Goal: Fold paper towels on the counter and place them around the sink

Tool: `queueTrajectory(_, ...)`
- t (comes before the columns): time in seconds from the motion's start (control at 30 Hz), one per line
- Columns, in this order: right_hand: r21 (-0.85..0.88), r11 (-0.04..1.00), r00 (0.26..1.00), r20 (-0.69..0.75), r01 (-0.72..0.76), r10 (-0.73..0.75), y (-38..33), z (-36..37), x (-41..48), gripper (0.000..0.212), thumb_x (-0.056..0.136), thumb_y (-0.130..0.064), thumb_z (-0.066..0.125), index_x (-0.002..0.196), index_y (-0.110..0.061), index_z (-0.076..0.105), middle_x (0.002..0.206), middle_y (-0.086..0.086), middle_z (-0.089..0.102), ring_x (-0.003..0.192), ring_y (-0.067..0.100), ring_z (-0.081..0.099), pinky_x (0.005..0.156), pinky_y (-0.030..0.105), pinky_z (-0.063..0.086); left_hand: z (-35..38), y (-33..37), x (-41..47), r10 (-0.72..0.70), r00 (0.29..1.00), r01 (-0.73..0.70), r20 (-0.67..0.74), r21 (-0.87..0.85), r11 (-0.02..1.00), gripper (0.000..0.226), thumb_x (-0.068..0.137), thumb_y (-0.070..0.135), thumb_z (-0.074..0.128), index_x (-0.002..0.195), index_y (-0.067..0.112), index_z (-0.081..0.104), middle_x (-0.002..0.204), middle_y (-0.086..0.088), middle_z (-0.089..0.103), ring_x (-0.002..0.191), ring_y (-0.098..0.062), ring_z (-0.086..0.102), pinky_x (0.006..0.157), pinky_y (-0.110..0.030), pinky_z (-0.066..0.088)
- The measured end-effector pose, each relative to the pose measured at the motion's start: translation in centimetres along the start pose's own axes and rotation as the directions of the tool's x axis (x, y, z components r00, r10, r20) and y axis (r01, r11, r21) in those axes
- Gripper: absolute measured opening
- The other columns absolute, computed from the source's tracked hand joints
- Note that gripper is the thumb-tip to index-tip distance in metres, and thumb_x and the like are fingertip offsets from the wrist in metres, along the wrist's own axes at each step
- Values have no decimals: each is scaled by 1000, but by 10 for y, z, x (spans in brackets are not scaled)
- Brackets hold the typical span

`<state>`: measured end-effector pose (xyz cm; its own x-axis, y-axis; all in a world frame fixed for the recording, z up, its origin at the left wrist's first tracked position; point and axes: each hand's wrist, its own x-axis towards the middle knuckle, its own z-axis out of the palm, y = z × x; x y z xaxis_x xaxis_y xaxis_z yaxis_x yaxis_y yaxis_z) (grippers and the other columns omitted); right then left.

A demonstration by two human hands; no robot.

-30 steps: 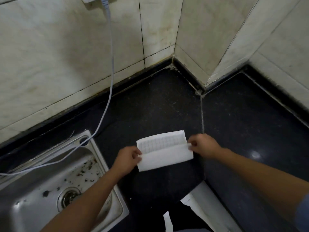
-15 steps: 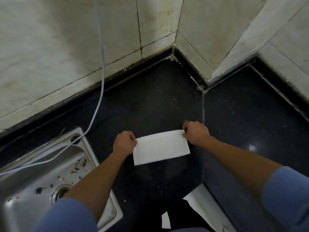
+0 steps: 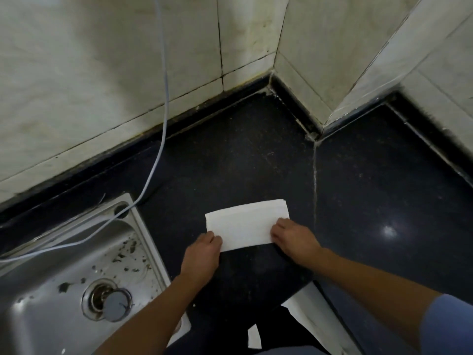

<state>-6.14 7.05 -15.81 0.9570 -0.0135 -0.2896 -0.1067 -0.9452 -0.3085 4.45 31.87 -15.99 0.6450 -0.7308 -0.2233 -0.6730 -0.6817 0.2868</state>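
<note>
Pinching paper towel, near corners, left hand, right hand, grip seemingly closed.

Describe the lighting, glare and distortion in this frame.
Head view: dim, uneven light; one bright glare spot on the glossy black stone counter, right of the folded white paper towel; same view, wide-angle lens bows the pale wall tiles; no evident motion blur.

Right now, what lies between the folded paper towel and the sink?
In the head view, only bare dark counter separates the paper towel from the sink.
</note>
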Motion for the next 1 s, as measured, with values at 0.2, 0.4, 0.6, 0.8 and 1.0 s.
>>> queueTrajectory(0.2, 21, 999, 998, -25, -48, 49, 39, -12, -33, 4, 85, -17, 69, 84, -15, 66, 86, 2, 58, 76, 23, 61, 59, 33, 51, 4, -16, -17, 48, 997, -46, -68, 40, 998, 16, 69, 6, 73, 70, 12, 58, 79, -5, 54, 70, -24, 55, 46, -31, 44)
queueTrajectory(0.4, 180, 896, 909, -16, -406, 416, 12, -27, 3, 39, 91, -41, 57, 120, -15, 55, 110, 5, 57, 99, 24, 58, 78, 34, 47, -15, -17, 2, 54, 995, -68, 84, 181, 981, 49, 66, 31, 81, 112, 16, 69, 134, -13, 56, 122, -30, 54, 88, -41, 51)
queueTrajectory(0.6, 357, 630, 715, 193, -690, 673, -5, -38, 32, 39, 82, -24, 69, 115, -8, 56, 112, 13, 63, 98, 29, 62, 74, 33, 49, -18, -19, 5, 28, 981, -54, 193, 132, 990, 56, 95, 31, 51, 146, 18, 34, 160, -6, 9, 148, -21, 6, 114, -40, 20)
queueTrajectory(0.8, 744, 134, 648, 462, -655, 605, -13, -70, 38, 22, 81, -5, 66, 101, 1, 61, 105, 19, 66, 89, 31, 65, 74, 41, 56, -29, -17, -1, -8, 996, 4, 88, 48, 999, 50, 90, 24, 58, 137, 13, 47, 151, -12, 31, 140, -29, 29, 110, -40, 29)
queueTrajectory(1.0, 765, 237, 762, 453, -598, 463, -77, -69, 63, 19, 80, -4, 69, 98, -6, 62, 101, 13, 66, 87, 24, 66, 59, 32, 55, -39, -39, -26, -178, 984, 178, -8, -28, 984, 43, 87, 22, 60, 130, 16, 53, 135, -7, 47, 123, -25, 45, 98, -36, 40)
